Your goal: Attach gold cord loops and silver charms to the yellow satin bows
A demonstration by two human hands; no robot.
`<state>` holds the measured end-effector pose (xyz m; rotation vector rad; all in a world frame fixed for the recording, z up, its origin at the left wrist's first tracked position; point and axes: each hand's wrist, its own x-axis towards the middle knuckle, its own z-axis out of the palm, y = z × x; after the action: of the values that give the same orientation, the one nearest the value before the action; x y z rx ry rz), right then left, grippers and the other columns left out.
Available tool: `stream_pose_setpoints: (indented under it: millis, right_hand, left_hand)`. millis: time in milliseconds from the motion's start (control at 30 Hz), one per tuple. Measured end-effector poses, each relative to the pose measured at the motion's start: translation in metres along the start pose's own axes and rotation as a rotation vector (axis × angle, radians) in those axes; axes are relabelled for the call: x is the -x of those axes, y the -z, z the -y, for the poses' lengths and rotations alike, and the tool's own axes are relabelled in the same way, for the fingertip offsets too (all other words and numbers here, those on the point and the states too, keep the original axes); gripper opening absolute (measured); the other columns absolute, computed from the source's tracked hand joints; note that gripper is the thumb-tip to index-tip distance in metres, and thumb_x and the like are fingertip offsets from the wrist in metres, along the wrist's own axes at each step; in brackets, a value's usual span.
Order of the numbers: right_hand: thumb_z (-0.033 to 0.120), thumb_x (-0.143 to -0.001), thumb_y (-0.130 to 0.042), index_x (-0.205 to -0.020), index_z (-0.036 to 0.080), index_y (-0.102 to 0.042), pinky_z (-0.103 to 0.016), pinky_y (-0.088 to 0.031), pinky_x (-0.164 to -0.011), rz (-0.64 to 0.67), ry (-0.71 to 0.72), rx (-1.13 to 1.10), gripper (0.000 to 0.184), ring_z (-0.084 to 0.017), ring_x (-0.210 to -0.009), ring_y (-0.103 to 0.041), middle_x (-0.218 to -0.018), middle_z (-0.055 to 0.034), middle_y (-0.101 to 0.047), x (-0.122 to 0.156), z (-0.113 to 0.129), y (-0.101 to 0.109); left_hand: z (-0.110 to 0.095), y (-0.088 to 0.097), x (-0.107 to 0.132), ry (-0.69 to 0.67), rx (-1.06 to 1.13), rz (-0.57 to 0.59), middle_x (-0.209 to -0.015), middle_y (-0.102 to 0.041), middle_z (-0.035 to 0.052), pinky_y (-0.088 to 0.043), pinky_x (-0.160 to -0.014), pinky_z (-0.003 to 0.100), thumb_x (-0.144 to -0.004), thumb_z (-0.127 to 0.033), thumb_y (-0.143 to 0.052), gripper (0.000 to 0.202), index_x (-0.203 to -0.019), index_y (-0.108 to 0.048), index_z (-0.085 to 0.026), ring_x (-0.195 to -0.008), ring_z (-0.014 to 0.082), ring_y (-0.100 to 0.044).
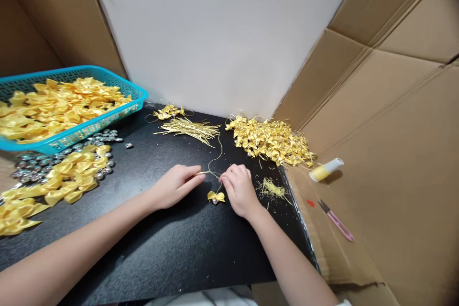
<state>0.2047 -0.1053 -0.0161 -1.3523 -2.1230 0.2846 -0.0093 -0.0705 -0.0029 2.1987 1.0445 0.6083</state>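
Note:
My left hand [181, 184] pinches a gold cord [208, 172] between thumb and index finger. Across from it, my right hand [239, 189] has its fingers closed on the same cord, close to where strands cross. A thin length of cord curves up from there toward the bundle of cut gold cords [190, 129]. Below the crossing, a small yellow ribbon bow [215, 196] with a silvery bead hangs from or lies at the cord, between my hands. My right fingertips partly hide the cord.
A turquoise basket [138, 95] of yellow bows stands left; loose bows [71, 172] and silver beads [39, 165] lie before it. Finished-looking bows [268, 141] are heaped back right, near cord scraps [272, 187]. Thread snips [337, 222] and a yellow thread spool [326, 170] lie on cardboard.

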Motion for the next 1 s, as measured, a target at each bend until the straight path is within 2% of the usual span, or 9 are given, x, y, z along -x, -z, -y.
stream_pose_setpoints:
  millis: [100,200,300,400,533,600,667,833,1000]
  right_hand:
    - [0.023,-0.099,-0.033,-0.071,0.019,-0.050,-0.033,-0.034,-0.075,-0.061,-0.010,0.005,0.033,-0.018,-0.080,-0.046,-0.077,-0.0020,-0.054,0.001,0.001,0.001]
    - [0.024,-0.099,-0.029,-0.066,0.020,-0.042,-0.032,-0.032,-0.070,-0.137,-0.033,-0.013,0.035,-0.018,-0.074,-0.044,-0.070,-0.0013,-0.050,0.002,0.003,0.003]
    - [0.023,-0.099,-0.032,-0.066,0.020,-0.044,-0.032,-0.031,-0.069,-0.152,-0.033,-0.005,0.035,-0.017,-0.073,-0.044,-0.068,-0.0009,-0.051,0.002,0.004,0.004]
    - [0.023,-0.097,-0.043,-0.075,0.019,-0.056,-0.032,-0.033,-0.075,-0.146,0.016,-0.019,0.026,-0.017,-0.078,-0.047,-0.075,-0.0008,-0.057,0.002,0.003,0.003]
    - [0.022,-0.092,-0.056,-0.085,0.021,-0.068,-0.033,-0.035,-0.078,-0.242,0.080,0.026,0.014,-0.017,-0.082,-0.051,-0.078,-0.0017,-0.062,0.003,-0.001,-0.002]
    - [0.020,-0.090,-0.058,-0.087,0.021,-0.072,-0.033,-0.036,-0.076,-0.313,0.086,0.040,0.015,-0.017,-0.079,-0.052,-0.075,-0.0023,-0.063,0.003,-0.003,-0.004]
    - [0.019,-0.090,-0.058,-0.088,0.020,-0.073,-0.033,-0.038,-0.075,-0.356,0.068,0.040,0.016,-0.017,-0.076,-0.053,-0.073,-0.0028,-0.063,0.003,-0.005,-0.006]
    - [0.018,-0.088,-0.057,-0.083,0.021,-0.073,-0.034,-0.037,-0.076,-0.343,-0.040,0.071,0.017,-0.017,-0.074,-0.055,-0.073,-0.0031,-0.064,0.003,-0.004,-0.007]
    - [0.019,-0.090,-0.050,-0.079,0.020,-0.064,-0.033,-0.035,-0.078,-0.242,-0.093,0.040,0.017,-0.019,-0.082,-0.053,-0.082,-0.0041,-0.063,0.003,0.000,-0.003]
  left_hand:
    - [-0.001,-0.004,0.001,0.050,0.248,-0.054,-0.062,-0.038,-0.0045,-0.031,-0.057,0.026,-0.092,-0.043,-0.036,0.037,-0.064,-0.035,-0.020,-0.059,0.0132,-0.037]
    - [0.001,-0.009,0.001,0.062,0.470,-0.167,-0.067,-0.038,-0.0040,-0.034,-0.061,0.026,-0.093,-0.038,-0.033,0.029,-0.071,-0.039,-0.021,-0.064,0.0137,-0.036]
    - [0.003,-0.012,0.002,0.079,0.517,-0.233,-0.071,-0.040,-0.0038,-0.035,-0.064,0.026,-0.093,-0.033,-0.037,0.019,-0.081,-0.045,-0.021,-0.067,0.0140,-0.038]
    - [0.004,-0.013,0.002,0.027,0.391,-0.269,-0.078,-0.048,-0.0018,-0.038,-0.071,0.028,-0.096,-0.033,-0.036,0.020,-0.087,-0.050,-0.021,-0.075,0.0157,-0.046]
    - [0.004,-0.011,0.001,-0.087,-0.028,-0.418,-0.089,-0.055,0.0034,-0.037,-0.083,0.036,-0.097,-0.031,-0.038,0.027,-0.088,-0.061,-0.021,-0.089,0.0204,-0.050]
    - [0.005,-0.009,0.000,-0.103,-0.264,-0.514,-0.087,-0.055,0.0048,-0.036,-0.080,0.037,-0.096,-0.032,-0.044,0.027,-0.091,-0.068,-0.022,-0.087,0.0218,-0.049]
    - [0.007,-0.008,0.000,-0.122,-0.417,-0.535,-0.083,-0.055,0.0049,-0.037,-0.073,0.035,-0.095,-0.033,-0.047,0.026,-0.096,-0.072,-0.024,-0.080,0.0209,-0.050]
    - [0.014,-0.008,-0.001,-0.198,-0.473,-0.438,-0.081,-0.061,0.0045,-0.042,-0.067,0.030,-0.095,-0.032,-0.049,0.026,-0.094,-0.072,-0.020,-0.074,0.0174,-0.056]
    - [0.011,-0.009,0.000,-0.231,-0.415,-0.465,-0.085,-0.061,0.0056,-0.048,-0.071,0.029,-0.095,-0.030,-0.050,0.024,-0.092,-0.071,-0.018,-0.079,0.0173,-0.059]
